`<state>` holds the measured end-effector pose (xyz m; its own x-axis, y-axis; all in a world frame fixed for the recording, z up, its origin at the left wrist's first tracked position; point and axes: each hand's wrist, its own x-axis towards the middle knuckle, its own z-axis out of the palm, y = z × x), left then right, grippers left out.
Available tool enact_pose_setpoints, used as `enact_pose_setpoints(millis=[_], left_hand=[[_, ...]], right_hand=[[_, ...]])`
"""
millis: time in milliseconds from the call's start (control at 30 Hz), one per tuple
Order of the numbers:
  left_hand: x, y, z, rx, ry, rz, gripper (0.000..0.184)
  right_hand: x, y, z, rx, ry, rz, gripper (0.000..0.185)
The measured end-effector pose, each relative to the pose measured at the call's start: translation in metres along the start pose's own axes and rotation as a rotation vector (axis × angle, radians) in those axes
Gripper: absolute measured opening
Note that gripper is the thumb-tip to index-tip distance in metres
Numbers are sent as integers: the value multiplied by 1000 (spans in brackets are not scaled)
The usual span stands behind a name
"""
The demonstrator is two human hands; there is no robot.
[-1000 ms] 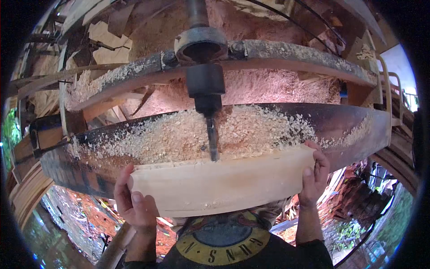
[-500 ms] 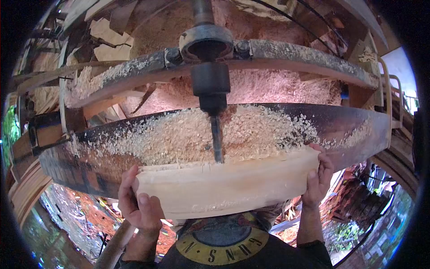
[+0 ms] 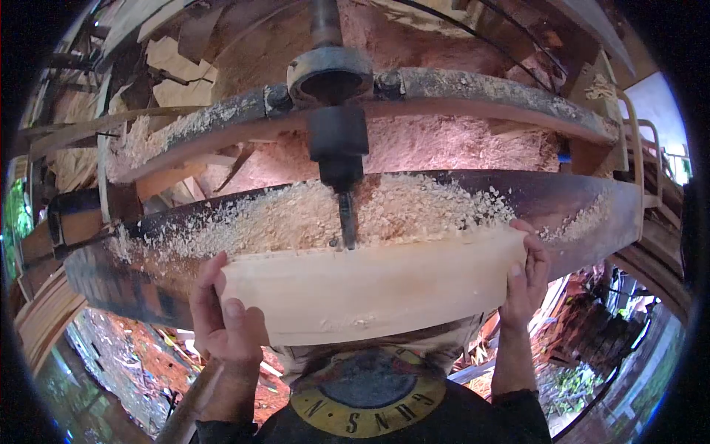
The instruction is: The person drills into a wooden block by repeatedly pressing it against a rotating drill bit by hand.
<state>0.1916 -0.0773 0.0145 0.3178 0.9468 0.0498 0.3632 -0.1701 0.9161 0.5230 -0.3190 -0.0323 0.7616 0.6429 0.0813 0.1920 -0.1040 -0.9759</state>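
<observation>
I have a pale wooden board (image 3: 377, 285) between my two hands, one at either end. My left hand (image 3: 231, 322) is part-closed on its left end, fingers bent up along the end and thumb near the lower corner; my right hand (image 3: 526, 285) is curled round the right end, fingertips at the far corner and thumb on the near side. The board is long and smooth, its grain faint, with a few crumbs of wood close to the near edge and a slightly ragged far edge. It lies at the front of the dark, sheeny worktop (image 3: 566, 189), nearest my body. A slim, dark metal bit (image 3: 347, 220) comes down to its far edge, just left of the middle, from a stepped, cylindrical black chuck (image 3: 338, 140). Above the chuck sits a thick, rounded metal collar (image 3: 330, 68), and a heavy bar (image 3: 488, 90) runs across behind, crusted with flaky shavings. Just beyond the board, a broad heap of loose, curly chips (image 3: 274, 222) covers the worktop, coarse and cream to tan. My black shirt (image 3: 451, 414) shows below, printed with a yellow lettered band.
</observation>
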Motion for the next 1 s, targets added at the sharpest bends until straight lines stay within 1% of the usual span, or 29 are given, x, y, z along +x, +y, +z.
enact_pose_setpoints(millis=[100,200,300,500,600,700,767,867,900,1000], left_hand=[[-9,-5,-5,-3,-2,49,61],[-25,-8,-8,-57,30,28,58],[-30,-6,-12,-78,46,-1,55],[-18,-9,-9,-109,35,19,50],[-15,0,-8,-44,12,7,49],[-8,-1,-4,-56,22,-3,49],[2,2,4,4,48,32,47],[3,1,6,50,44,96,48],[-7,-2,0,68,37,97,49],[-25,-8,-13,14,54,45,52]], right_hand=[[-1,0,-1,37,0,17,43],[-11,3,-6,-18,-48,-27,43],[-14,0,0,3,-15,12,47],[-12,2,1,14,-16,-19,43],[-12,7,-1,68,-21,-12,42],[-14,3,-1,41,-7,-16,41],[-5,4,-1,13,-18,-29,40],[1,5,-5,33,-18,-17,40],[-5,5,-6,47,-30,11,40],[-17,2,-3,0,-89,-33,41]])
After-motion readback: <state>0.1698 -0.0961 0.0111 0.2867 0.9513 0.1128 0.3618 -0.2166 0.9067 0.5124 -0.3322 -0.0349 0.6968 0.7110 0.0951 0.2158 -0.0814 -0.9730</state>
